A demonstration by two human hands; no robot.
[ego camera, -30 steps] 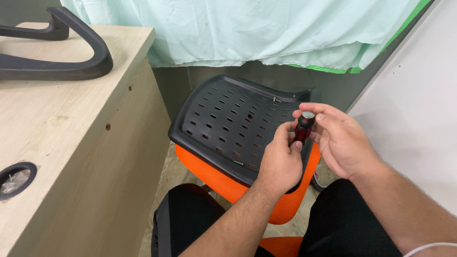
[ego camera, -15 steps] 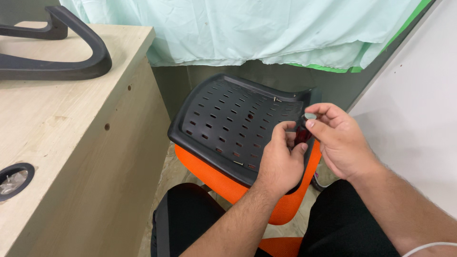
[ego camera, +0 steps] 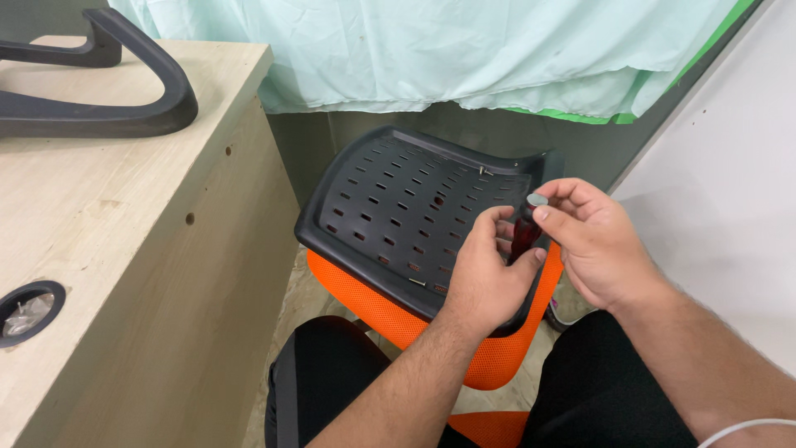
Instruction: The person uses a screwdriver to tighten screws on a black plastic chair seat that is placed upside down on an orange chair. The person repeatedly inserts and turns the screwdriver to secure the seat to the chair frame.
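Black plastic: a perforated seat pan (ego camera: 398, 207) sits in the middle of the frame, tilted up toward the far wall, its slotted underside facing the camera.
Orange mesh: the seat cushion (ego camera: 390, 311) is fixed beneath the black pan and shows along its lower edge, resting between the person's knees.
Screwdriver: a tool with a dark red handle (ego camera: 524, 236) and a grey round cap stands upright at the right edge of the seat pan, right of centre in the frame.
Left hand: the left hand (ego camera: 485, 274) is curled around the lower part of the screwdriver, fingers closed on the handle, the heel of the hand lying on the pan.
Right hand: the right hand (ego camera: 593, 241) pinches the top of the screwdriver, thumb and forefinger pressed at the grey cap, the other fingers bent loosely behind.
Screws: small metal screws (ego camera: 417, 283) show on the pan, one near the left hand and one near the upper rim.
Table: a pale wooden table (ego camera: 124, 216) fills the left of the frame.
Cable hole: a round black-rimmed grommet (ego camera: 29, 309) is sunk in the table at lower left; something crumpled and shiny lies inside it, too small to tell what.
Armrest: a black curved chair armrest (ego camera: 108, 91) lies on the table at upper left.
Cloth: a pale green sheet (ego camera: 431, 50) hangs across the top of the frame.
Legs: black trousers (ego camera: 332, 382) cover both knees at the bottom.
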